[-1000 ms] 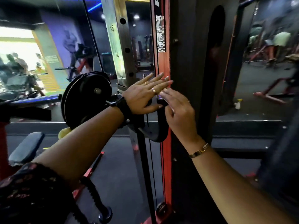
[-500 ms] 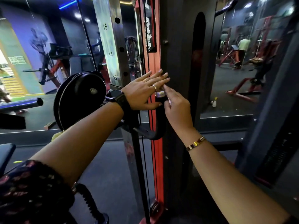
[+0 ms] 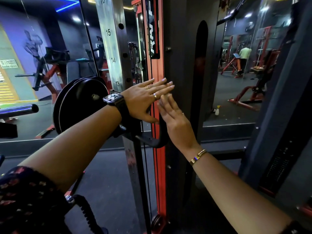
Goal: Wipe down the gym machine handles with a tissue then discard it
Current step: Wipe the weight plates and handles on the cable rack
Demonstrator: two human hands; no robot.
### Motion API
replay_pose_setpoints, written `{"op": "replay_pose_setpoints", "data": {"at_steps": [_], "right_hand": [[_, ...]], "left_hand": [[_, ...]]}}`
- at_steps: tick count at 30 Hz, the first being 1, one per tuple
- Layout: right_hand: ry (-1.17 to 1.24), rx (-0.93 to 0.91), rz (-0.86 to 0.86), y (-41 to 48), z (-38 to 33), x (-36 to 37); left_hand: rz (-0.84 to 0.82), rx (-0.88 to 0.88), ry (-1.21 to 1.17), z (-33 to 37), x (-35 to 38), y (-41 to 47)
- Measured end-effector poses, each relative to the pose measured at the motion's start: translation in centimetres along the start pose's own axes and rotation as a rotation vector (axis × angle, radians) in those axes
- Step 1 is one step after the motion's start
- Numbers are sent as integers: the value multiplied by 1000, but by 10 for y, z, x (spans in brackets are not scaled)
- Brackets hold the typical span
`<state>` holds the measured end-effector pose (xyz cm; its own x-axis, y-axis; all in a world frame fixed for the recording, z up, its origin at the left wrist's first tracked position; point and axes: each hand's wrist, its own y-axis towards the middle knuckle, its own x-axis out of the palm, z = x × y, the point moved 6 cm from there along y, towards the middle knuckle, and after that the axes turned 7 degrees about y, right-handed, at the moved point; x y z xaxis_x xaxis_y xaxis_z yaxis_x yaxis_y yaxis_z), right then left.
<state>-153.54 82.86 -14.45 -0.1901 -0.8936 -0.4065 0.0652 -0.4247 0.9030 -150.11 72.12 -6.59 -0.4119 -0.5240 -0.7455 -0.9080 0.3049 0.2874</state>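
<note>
— What colour is the upright rail [image 3: 159,70]?
— Red. The curved handle [image 3: 152,141] in front of it is black.
— The post [image 3: 114,48] to its left?
— Silver, with black numbers. The disc [image 3: 81,105] is black.
— Near left?
— A dark sleeve [image 3: 25,200] with small red and pale flowers. On the right, a gold bracelet [image 3: 197,156]. The far wall [image 3: 38,27] is purple.

The numbered metal upright [image 3: 116,48] is showing a brushed, scuffed sheen; the curved black handle [image 3: 153,141] is looking matt and smooth, the red rail [image 3: 158,70] is wearing glossy paint, and the black weight plate [image 3: 81,105] is catching a soft gloss
</note>
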Motion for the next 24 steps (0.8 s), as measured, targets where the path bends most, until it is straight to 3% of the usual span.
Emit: {"op": "replay_pose_setpoints", "data": {"at_steps": [3, 8, 13, 19, 24], "right_hand": [[-98, -214, -127, -24, 2, 7], [-88, -135, -28, -9, 5, -7], [-196, -327, -230, -33, -2, 5], [-191, -261, -124, -18, 3, -9], [-318, -413, -322, -40, -4, 0]], "left_hand": [[-2, 70, 84, 0, -1, -4], [9, 134, 159, 3, -5, -3], [14, 140, 207, 3, -1, -4], [6, 151, 240, 13, 3, -6], [56, 168, 330, 15, 4, -7]]}}
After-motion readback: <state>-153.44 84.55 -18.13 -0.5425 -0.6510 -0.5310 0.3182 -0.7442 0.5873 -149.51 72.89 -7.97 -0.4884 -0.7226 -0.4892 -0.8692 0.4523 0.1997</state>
